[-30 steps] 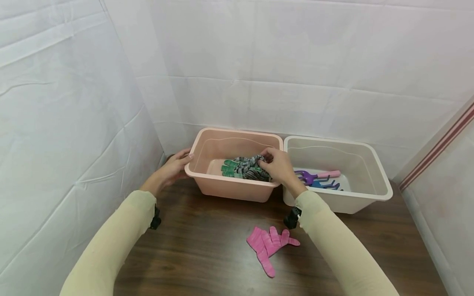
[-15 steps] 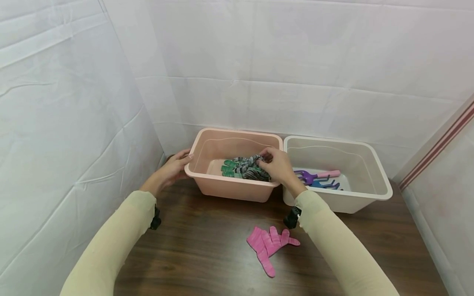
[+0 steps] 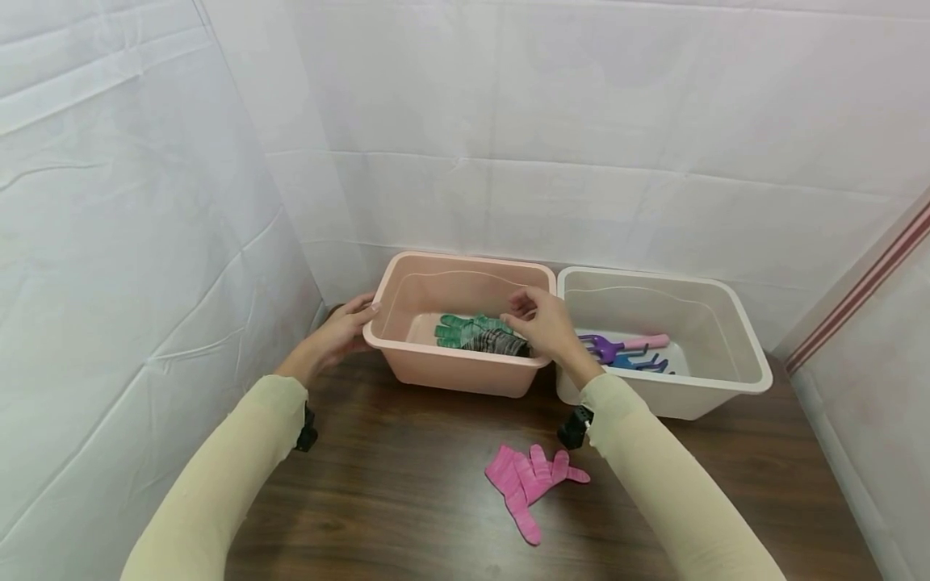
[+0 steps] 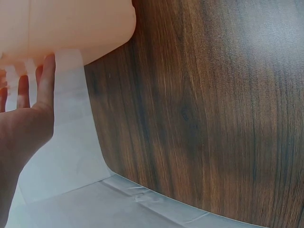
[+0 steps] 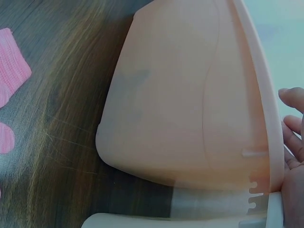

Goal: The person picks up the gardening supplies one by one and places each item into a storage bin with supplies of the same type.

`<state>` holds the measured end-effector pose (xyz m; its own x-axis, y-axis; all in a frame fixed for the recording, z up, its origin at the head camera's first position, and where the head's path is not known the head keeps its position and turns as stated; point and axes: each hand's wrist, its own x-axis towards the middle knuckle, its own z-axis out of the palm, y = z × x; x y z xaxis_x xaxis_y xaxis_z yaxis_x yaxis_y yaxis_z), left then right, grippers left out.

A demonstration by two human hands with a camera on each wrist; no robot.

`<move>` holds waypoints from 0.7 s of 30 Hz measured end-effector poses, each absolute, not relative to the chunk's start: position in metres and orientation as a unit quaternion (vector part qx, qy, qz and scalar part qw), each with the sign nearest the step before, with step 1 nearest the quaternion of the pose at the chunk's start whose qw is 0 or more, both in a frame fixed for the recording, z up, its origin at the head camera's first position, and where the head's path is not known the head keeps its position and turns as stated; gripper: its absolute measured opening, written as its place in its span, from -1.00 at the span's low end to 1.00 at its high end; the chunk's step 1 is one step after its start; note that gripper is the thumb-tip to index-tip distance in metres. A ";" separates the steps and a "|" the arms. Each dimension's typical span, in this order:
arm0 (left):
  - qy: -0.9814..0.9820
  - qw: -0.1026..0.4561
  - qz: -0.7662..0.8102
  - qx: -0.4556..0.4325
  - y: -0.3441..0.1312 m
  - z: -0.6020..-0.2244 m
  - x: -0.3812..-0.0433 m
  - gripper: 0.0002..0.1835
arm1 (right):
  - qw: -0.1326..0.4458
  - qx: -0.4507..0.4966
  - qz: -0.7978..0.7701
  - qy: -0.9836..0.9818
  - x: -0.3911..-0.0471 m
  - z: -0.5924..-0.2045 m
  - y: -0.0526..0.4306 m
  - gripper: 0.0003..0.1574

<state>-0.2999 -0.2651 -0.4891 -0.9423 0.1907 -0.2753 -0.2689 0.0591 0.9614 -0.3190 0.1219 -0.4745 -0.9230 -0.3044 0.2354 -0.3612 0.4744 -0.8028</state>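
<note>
Green-and-grey knit glove fabric (image 3: 497, 340) lies at the bottom of the pink bin (image 3: 450, 368); whether it is one glove or a stacked pair I cannot tell. My left hand (image 3: 341, 329) holds the bin's left end, thumb over the rim, and in the left wrist view its fingers (image 4: 46, 80) extend along the outer wall. Above the gloves, inside the right end of the bin, my right hand (image 3: 541, 323) has loosely bent fingers with nothing between them. The right wrist view shows fingertips (image 5: 294, 99) past the bin's rim.
A pink glove (image 3: 530, 488) lies flat on the dark wooden table (image 3: 392, 484). To the right, a white bin (image 3: 683, 395) adjoins the pink one and contains a purple hand fork (image 3: 605, 347), a blue one (image 3: 632, 362) and a pink handle (image 3: 647, 341). White cloth walls surround the table.
My right hand has let go of the grey striped part of the glove, which has dropped flat into the pink bin. My left hand stays on the bin's left end.
</note>
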 end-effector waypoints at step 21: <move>0.707 0.174 0.685 -0.030 -0.266 -0.489 -0.299 -0.31 | -0.024 0.226 0.465 -0.855 -0.319 -0.464 0.126 -0.54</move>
